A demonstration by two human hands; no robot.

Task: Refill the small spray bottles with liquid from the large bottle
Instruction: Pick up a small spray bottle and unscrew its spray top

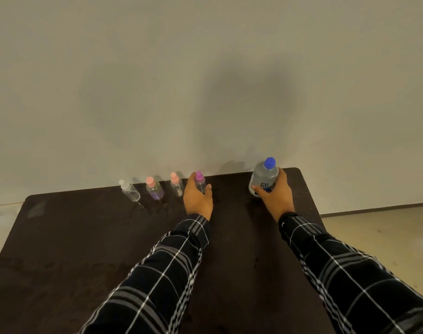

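Note:
Several small clear spray bottles stand in a row near the far edge of the dark table (85, 237). From the left: a white-capped bottle (129, 190), a pink-capped bottle with purplish liquid (154, 188), a second pink-capped bottle (176, 184), and a purple-capped bottle (200, 181). My left hand (198, 197) grips the purple-capped bottle, thumb on its right side. At the far right stands the large clear bottle (263, 175) with a blue cap and a label. My right hand (275, 194) wraps round its lower body.
A plain light wall rises just behind the table's far edge. The table's right edge drops to a pale floor (386, 237) with a dark baseboard. Both plaid sleeves stretch across the table's near half.

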